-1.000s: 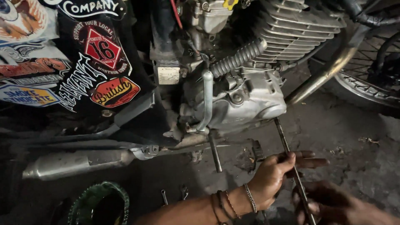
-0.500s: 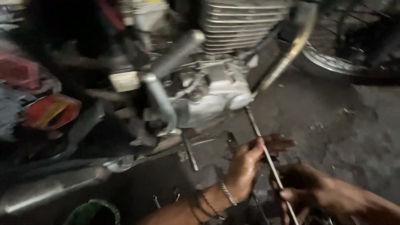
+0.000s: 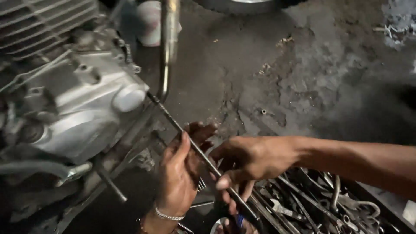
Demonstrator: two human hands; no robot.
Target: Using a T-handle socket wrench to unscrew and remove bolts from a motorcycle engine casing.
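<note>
Head view: left hand (image 3: pixel 180 173), right hand (image 3: pixel 247 162) grip slanted rod (image 3: pixel 190 143).

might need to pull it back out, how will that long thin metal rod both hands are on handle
The rod looks straight and metallic, so probably stiff, not floppy. It is thin for its length, so likely light, though the far end by the engine case may lever about. Its smooth, grimy-looking surface could slip through the left hand and right hand.
</note>
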